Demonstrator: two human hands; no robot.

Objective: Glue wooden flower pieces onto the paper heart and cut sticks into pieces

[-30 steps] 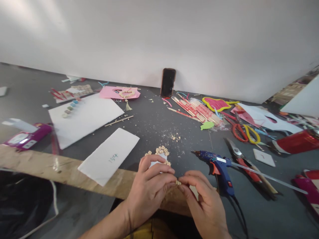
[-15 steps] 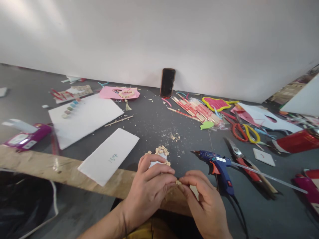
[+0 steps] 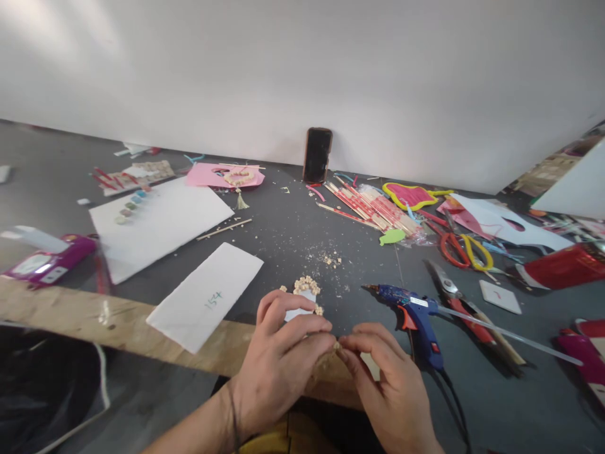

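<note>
My left hand (image 3: 288, 353) is closed, its thumb and fingers pinching a small cluster of beige wooden bits (image 3: 336, 346) near the table's front edge. From the other side my right hand (image 3: 385, 372) pinches the same cluster between thumb and forefinger. Most of what they hold is hidden by the fingers. Just beyond the left fingers lies a pale card (image 3: 302, 304) edged with a curved pile of beige bits (image 3: 306, 285); the hand covers part of it. Right of my hands lies a blue glue gun (image 3: 410, 299), its nozzle pointing left.
A white board marked 154 (image 3: 205, 296) lies at left, with a larger white sheet (image 3: 161, 230) behind. Pliers (image 3: 456, 302), scissors (image 3: 466, 252) and a red can (image 3: 562, 266) stand or lie at right. A phone (image 3: 317, 155) leans against the wall. Crumbs (image 3: 331, 260) litter the middle.
Both hands stay pinched together at nearly the same spot. The cluster between the fingertips has turned slightly, and my left hand has shifted a little to the left.
</note>
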